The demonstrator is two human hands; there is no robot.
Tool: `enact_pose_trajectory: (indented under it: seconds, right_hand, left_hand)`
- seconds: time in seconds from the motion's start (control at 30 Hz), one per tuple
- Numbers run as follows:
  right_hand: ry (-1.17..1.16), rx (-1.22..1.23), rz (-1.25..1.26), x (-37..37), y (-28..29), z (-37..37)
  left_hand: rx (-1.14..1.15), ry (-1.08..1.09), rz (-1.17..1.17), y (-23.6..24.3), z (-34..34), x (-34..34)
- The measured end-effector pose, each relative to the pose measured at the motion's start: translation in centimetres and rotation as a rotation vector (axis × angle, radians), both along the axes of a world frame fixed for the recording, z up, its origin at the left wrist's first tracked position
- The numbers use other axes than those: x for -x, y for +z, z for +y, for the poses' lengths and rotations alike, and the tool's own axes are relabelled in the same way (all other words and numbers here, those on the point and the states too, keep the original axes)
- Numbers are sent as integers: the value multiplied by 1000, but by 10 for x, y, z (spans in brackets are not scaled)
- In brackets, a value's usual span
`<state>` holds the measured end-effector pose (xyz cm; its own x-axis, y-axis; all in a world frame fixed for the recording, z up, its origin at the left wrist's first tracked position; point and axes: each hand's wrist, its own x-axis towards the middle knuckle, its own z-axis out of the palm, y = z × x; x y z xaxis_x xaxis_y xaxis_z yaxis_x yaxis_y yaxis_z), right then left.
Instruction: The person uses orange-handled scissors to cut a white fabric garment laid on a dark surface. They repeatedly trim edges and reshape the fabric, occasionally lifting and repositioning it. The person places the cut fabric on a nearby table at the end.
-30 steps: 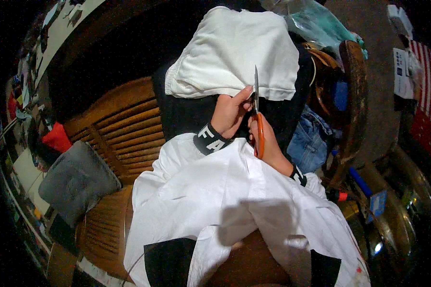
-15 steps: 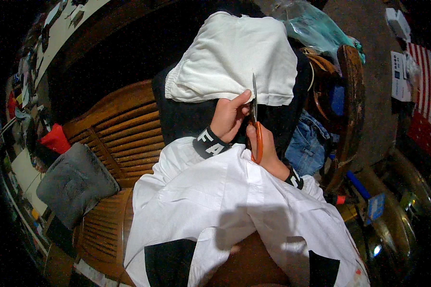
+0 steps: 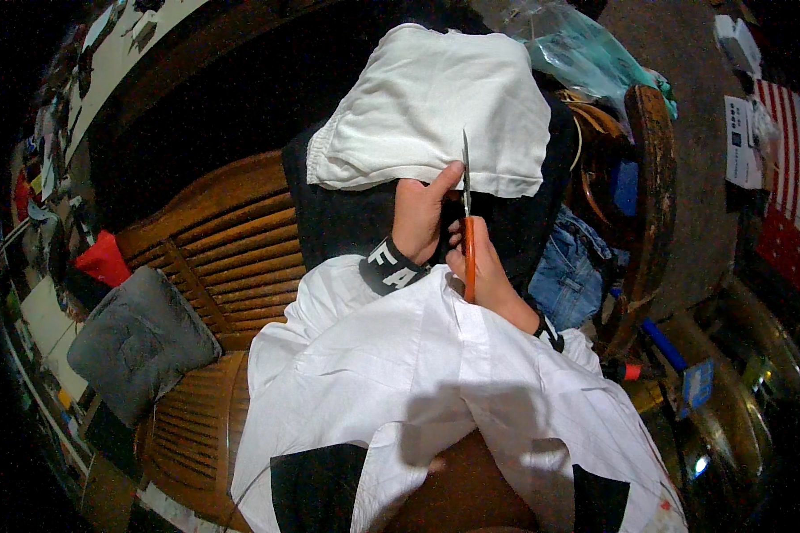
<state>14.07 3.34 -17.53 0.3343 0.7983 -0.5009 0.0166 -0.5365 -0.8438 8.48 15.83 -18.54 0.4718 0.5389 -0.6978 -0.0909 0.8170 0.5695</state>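
Observation:
A folded white cloth (image 3: 431, 98) lies spread on a black fabric (image 3: 329, 218) in front of me. My left hand (image 3: 418, 213) is closed on the cloth's near edge, thumb on top and fingers out of sight. Just to its right, my right hand (image 3: 489, 271) grips orange-handled scissors (image 3: 468, 253). Their steel blade points away from me across that edge, its tip over the white cloth, beside my left thumb. Whether the blades are parted I cannot tell. My white shirt and dark wristbands show below the hands.
A wooden slatted bench (image 3: 240, 231) with a grey cushion (image 3: 142, 342) and red cloth (image 3: 98, 258) is at left. At right lie folded jeans (image 3: 564, 266), a teal plastic bag (image 3: 578, 53) and a worn wooden armrest (image 3: 644, 195). A cluttered shelf (image 3: 111, 67) runs along the upper left.
The scissors and hands have shifted slightly left. The scissor handles have turned to a more edge-on angle, and the blade now stands straighter. The cloth sits a little lower than a second ago.

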Motion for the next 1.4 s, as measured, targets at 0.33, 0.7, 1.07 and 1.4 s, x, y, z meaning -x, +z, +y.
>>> enact_pose_trajectory:
  seconds: [0.33, 0.7, 1.07, 1.4]
  right_hand:
    - [-23, 91, -72, -8, 3, 4]
    - [-20, 103, -109, -4, 0, 2]
    - [35, 4, -339, -13, 15, 21]
    - [32, 173, -304, -13, 7, 14]
  left_hand:
    - [17, -53, -79, -1, 2, 0]
    - [5, -120, -21, -3, 4, 4]
    - [-58, -123, -76, 0, 6, 5]
    - [21, -151, -92, -1, 6, 5]
